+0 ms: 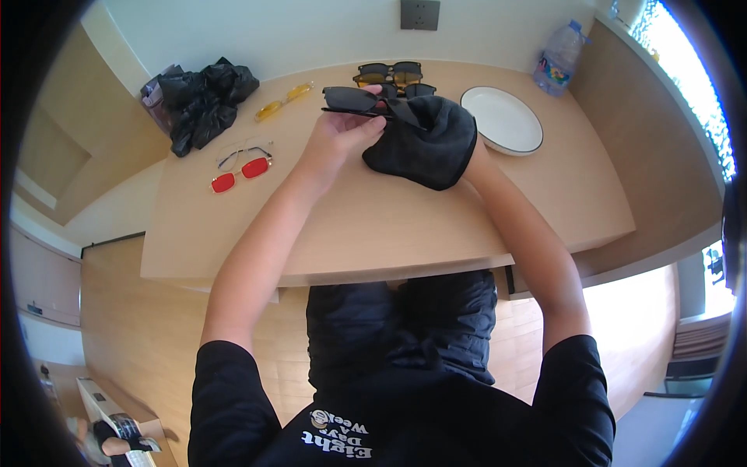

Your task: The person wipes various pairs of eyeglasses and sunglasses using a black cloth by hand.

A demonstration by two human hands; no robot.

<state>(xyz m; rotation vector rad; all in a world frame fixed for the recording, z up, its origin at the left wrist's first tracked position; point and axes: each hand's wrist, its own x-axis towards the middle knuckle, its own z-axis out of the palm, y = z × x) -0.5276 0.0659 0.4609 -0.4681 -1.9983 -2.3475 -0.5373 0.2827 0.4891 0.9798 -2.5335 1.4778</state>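
Dark sunglasses (348,99) are raised above the middle of the desk, gripped by the left end in my closed left hand (348,131). A black cloth (428,148) drapes over my right hand (476,161) and hangs down in front of it. The cloth meets the right lens of the sunglasses, where its fold covers part of the frame. Cloth hides the fingers of my right hand, though it has hold of the fabric. Just behind my hands lie several other pairs of sunglasses (387,75), some dark and one yellow-tinted, partly covered.
On the left are yellow-lens glasses (284,101), clear glasses (243,153), red-lens glasses (241,176) and a crumpled black plastic bag (206,97). To the right sit a white dish (502,121) and a large plastic bottle (559,61). A raised panel (654,117) borders the desk's right side.
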